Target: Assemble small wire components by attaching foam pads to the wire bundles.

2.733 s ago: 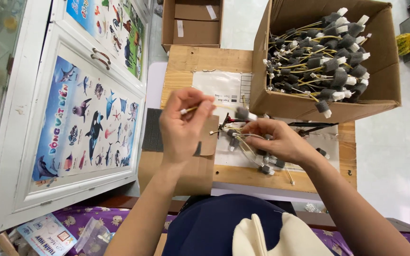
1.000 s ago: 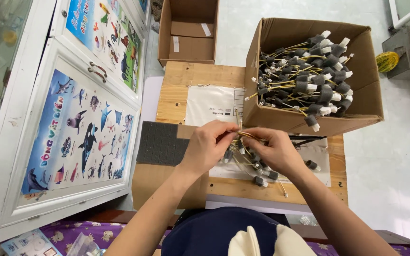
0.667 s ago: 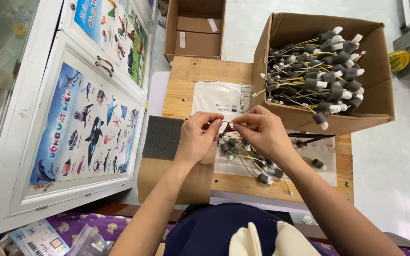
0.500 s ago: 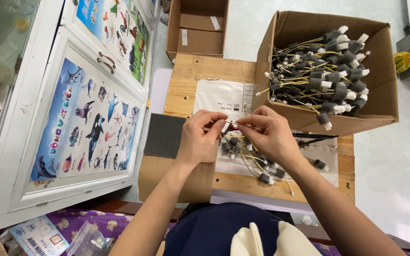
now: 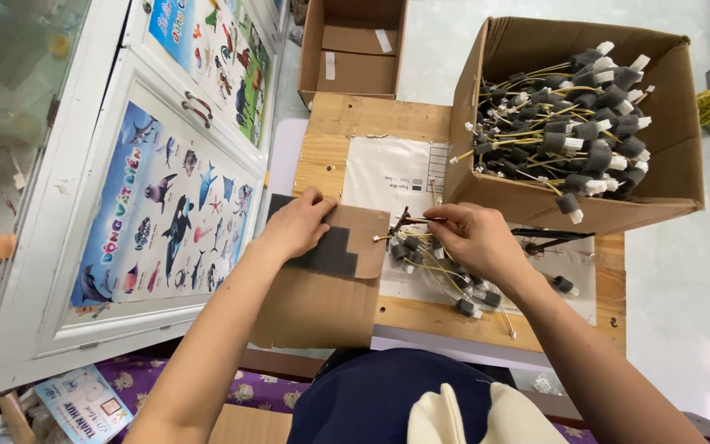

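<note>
My left hand (image 5: 299, 226) rests flat, fingers spread, on the dark foam sheet (image 5: 326, 251) at the tabletop's (image 5: 421, 316) left; my right hand (image 5: 474, 238) pinches a thin wire (image 5: 419, 220) above the foam-tipped wire pile (image 5: 441, 271).

two cardboard boxes (image 5: 585, 123), two hands (image 5: 470, 238)

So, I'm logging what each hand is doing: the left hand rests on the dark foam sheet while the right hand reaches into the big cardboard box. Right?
Not quite. In the head view the right hand is outside the big cardboard box, on the wire bundle on the table. The left hand does rest on the dark foam sheet.
</note>
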